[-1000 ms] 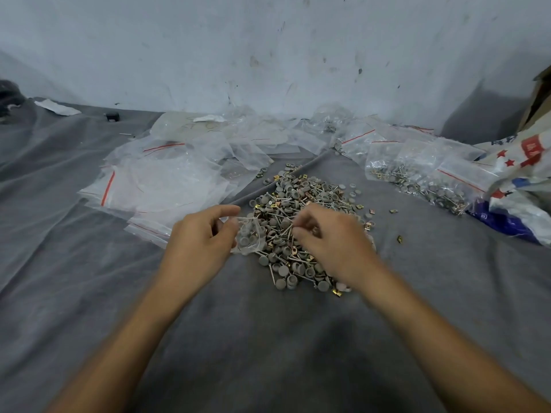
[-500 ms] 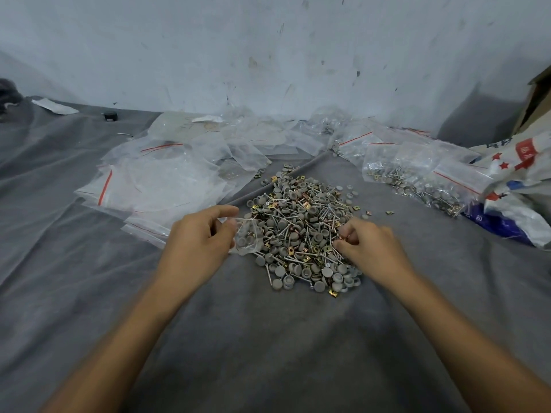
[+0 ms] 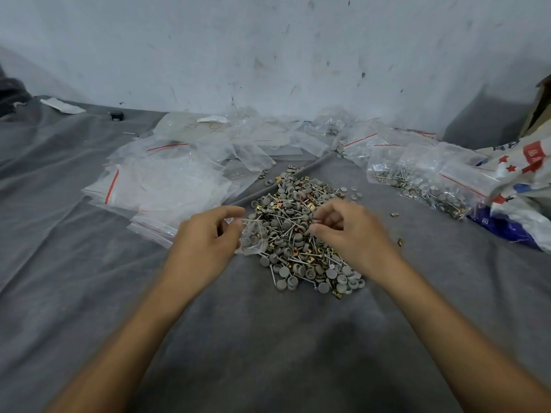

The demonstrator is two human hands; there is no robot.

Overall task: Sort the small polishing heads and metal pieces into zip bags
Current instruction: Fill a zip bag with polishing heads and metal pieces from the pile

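Bags (image 3: pixel 167 186), seemingly empty, lie left of pile (image 3: pixel 298 228).

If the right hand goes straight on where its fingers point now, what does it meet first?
The right hand points left, low over the pile. It would likely meet the small bag pinched by the left hand first, though it may brush the pile before; depth is unclear.

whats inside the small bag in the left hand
Through the clear small bag show a few grey round heads and a brass-coloured metal piece. The left hand covers the bag's left edge, so anything there is hidden.
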